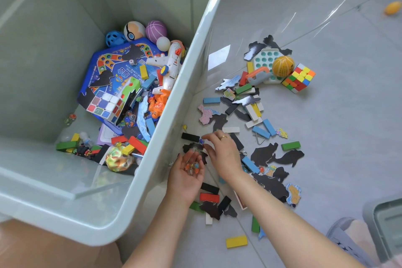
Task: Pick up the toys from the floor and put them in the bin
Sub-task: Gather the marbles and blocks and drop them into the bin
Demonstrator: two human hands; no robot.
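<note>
A big pale green bin (195, 54) fills the left and holds a blue game board, balls, a toy plane, a cube and blocks. Beside its right wall, my left hand (187, 175) is cupped palm up with several glass marbles (192, 166) in it. Just above it, my right hand (221, 152) pinches a marble (201, 141) between fingertips and thumb. Around both hands the floor is strewn with coloured domino blocks (236, 241), black puzzle pieces (264, 154) and more marbles (261, 169).
Farther right on the grey tile floor lie a colour cube (299, 77), a yellow ball (282, 65) on a white pop toy, and an orange toy. A yellow object (392, 7) sits at the far top right. A grey stool (387, 228) stands at the bottom right.
</note>
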